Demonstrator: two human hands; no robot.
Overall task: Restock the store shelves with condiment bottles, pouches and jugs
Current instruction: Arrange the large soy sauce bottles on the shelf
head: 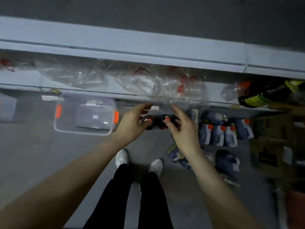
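Two dark bottles (160, 125) with red caps stand upright on the floor just in front of the shelf lip (33, 88), caps up, probably so each can be taken by the neck. The left hand (134, 124) hovers over one, fingers spread and fairly straight. The right hand (183, 131) has its forefinger out and the rest bent beside the other cap; whether it pinches, I cannot tell. Pale jugs (219, 133) stand further right along the same lip, likely staged for shelving
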